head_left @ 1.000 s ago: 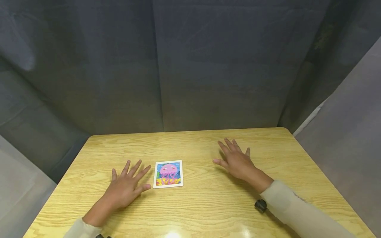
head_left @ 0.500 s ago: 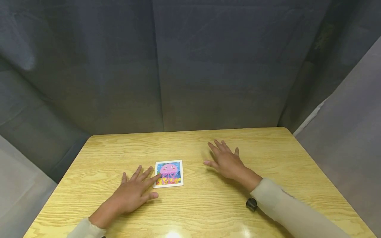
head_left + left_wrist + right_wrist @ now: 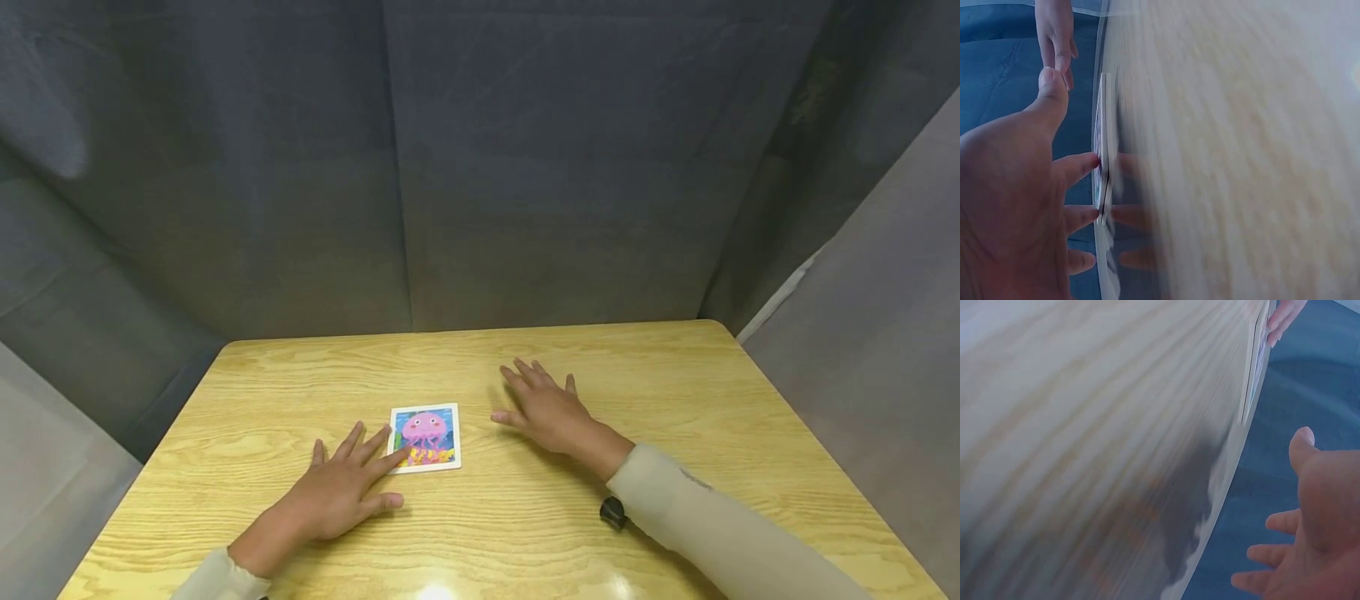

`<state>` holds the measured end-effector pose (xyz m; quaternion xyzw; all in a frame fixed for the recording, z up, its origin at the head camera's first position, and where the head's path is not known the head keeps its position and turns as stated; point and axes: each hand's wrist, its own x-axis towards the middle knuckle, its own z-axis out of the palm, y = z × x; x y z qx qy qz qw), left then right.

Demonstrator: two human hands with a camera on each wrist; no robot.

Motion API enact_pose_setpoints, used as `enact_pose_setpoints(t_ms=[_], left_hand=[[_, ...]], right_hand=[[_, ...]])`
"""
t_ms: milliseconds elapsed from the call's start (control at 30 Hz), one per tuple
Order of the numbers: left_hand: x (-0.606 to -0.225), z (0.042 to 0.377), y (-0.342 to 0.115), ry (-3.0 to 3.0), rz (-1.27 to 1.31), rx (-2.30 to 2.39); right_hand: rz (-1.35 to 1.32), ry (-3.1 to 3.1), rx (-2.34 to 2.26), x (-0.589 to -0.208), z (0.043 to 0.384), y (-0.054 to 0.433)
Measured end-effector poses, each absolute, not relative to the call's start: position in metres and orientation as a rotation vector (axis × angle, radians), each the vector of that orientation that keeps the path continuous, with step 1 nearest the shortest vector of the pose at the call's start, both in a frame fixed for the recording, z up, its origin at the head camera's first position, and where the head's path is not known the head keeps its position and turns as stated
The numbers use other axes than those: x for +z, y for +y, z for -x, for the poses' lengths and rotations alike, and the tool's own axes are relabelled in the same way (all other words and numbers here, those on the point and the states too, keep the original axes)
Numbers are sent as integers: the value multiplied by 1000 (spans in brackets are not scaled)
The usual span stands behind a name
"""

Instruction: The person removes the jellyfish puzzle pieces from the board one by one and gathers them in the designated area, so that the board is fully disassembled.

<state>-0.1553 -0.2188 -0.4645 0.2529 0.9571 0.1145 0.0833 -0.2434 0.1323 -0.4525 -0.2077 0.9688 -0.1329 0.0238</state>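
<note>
A square picture puzzle (image 3: 426, 433) with a white border and a pink jellyfish lies flat on the table, left of the middle. My left hand (image 3: 333, 492) reaches over its left side with fingers spread. In the left wrist view, the fingertips (image 3: 1090, 160) of that hand touch the puzzle (image 3: 1105, 125), which shows a thin layered edge. To the right of the puzzle, my right hand (image 3: 551, 414) hovers apart from it, fingers spread and holding nothing. The right wrist view shows the right hand (image 3: 1322, 525) above the table with its shadow below.
The wooden table (image 3: 480, 533) reaches back to a dark grey curtain (image 3: 480, 167). Lighter grey cloth (image 3: 885, 333) hangs along the right side. A small black wrist device (image 3: 612, 512) sits below the right sleeve.
My left hand has moved right, its fingers coming onto the left part of the puzzle. The right hand has shifted left toward the puzzle, which stays in place.
</note>
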Motion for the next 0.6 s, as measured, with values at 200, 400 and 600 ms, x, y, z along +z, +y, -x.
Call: enact_pose_setpoints(t_ms=[200, 400, 600], left_hand=[[-466, 157, -219, 2843, -750, 331], [-466, 158, -219, 2840, -754, 317], [-464, 160, -218, 2842, -745, 308]], right_hand=[[687, 2955, -421, -450, 245, 116], [733, 2909, -446, -448, 248, 101], [766, 2871, -454, -447, 249, 87]])
